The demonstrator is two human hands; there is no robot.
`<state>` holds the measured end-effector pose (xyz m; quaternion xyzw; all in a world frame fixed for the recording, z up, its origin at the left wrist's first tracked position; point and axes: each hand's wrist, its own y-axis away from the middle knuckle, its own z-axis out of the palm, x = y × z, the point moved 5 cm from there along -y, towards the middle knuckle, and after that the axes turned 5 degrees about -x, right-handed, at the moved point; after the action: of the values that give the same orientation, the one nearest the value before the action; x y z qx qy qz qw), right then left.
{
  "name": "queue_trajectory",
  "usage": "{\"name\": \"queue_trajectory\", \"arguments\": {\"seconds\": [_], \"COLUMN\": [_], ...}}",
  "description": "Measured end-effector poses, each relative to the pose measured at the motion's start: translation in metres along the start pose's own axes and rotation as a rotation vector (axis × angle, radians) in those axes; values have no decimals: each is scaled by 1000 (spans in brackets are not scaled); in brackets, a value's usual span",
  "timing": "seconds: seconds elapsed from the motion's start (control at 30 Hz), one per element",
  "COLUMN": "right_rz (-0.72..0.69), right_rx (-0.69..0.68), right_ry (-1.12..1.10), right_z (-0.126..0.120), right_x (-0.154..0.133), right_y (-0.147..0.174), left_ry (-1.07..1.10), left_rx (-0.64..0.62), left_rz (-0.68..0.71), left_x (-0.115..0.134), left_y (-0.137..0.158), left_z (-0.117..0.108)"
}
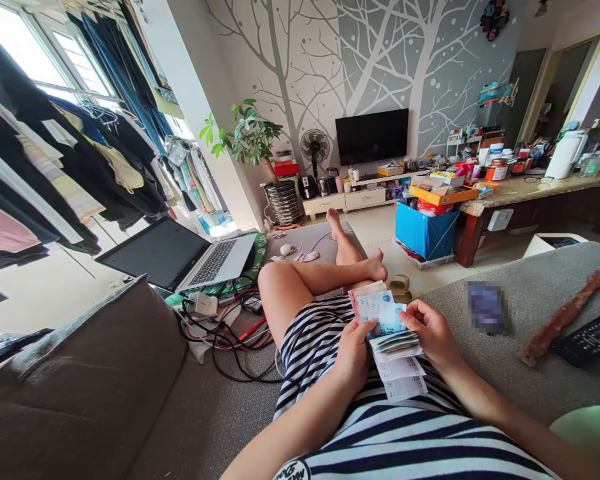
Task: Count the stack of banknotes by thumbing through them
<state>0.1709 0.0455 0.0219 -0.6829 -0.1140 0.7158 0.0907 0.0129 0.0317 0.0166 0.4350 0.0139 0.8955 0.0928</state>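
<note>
A grey wall (380, 60) painted with white trees is seen behind a television (371, 135) on a low cabinet (337, 201), while daylight is admitted through a window (55, 53) hung with clothes (55, 167).

So the person's wearing a striped dress (380, 427), navy-and-white horizontal bands, fairly wide, running from the bottom centre of the frame up over the lap. At the very bottom edge there's a round patch (291, 471) with dark lettering on white, only partly readable. No sleeves show: both forearms are bare right down to the left hand (353, 353) and right hand (430, 331). No rings, watch or bracelets that I can make out. Legs are bare below the hem, and the feet (360, 250), mid-frame, have no socks or shoes.
</note>
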Motion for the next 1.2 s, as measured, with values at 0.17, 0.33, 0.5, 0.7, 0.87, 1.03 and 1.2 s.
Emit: {"name": "queue_trajectory", "arguments": {"seconds": [0.17,0.33,0.5,0.7,0.87,1.03,1.2], "right_rz": [-21,-31,-68,-82,-89,-100,-109], "right_rx": [-20,-23,-42,-66,-66,-72,-77], "right_ry": [5,5,-3,-8,-28,-22,-36], "right_z": [1,3,5,4,4,3,3], "right_x": [-2,-7,-14,-14,-11,-11,-14], "right_y": [0,2,5,6,6,7,7], "left_ry": [-12,23,40,38,0,-16,-12], "left_rx": [-22,8,40,36,-4,1,13], "left_rz": [-9,3,-24,-25,-8,-12,-23], "left_x": [-1,-4,-9,-7,-4,-3,-6], "left_y": [0,-4,-7,-5,-2,-1,-3], "left_z": [0,-5,-9,-6,0,0,-3]}}
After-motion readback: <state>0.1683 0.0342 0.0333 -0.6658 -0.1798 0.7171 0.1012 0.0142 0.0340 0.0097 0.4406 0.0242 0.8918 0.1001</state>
